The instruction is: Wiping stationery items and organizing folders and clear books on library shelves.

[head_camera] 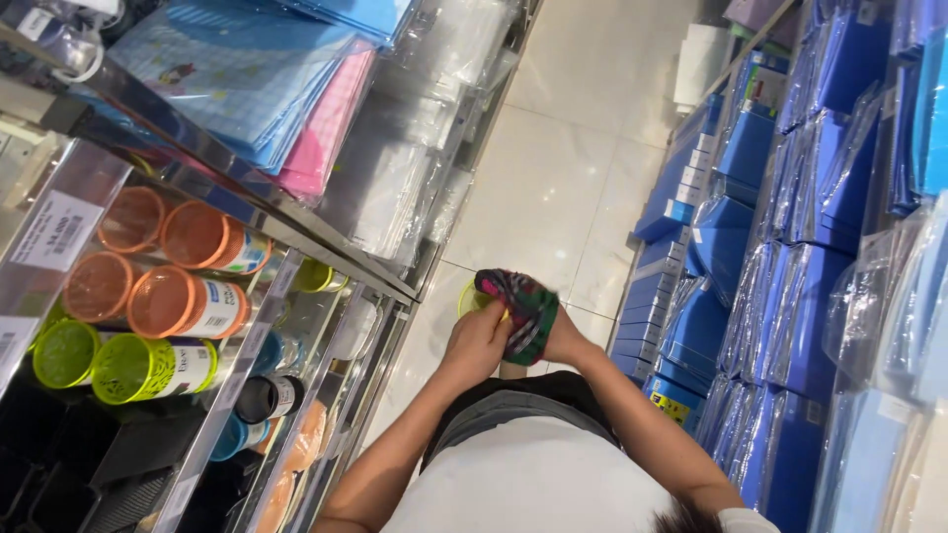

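My left hand (476, 345) grips a small yellow-green cup (468, 298), of which only the rim shows above my fingers. My right hand (565, 342) is closed on a dark multicoloured cloth (520, 308) with green, red and black patches. The cloth is pressed over the cup's top and drapes between both hands. Both hands meet in front of my waist, over the tiled aisle floor (553, 168). My white shirt and dark waistband fill the bottom of the view.
On the left, a metal shelf (259, 326) carries orange mesh cups (188, 301), green mesh cups (148, 367), black trays, blue and pink folders (247, 69) and clear sleeves. The right-hand shelves hold wrapped blue file boxes (780, 296).
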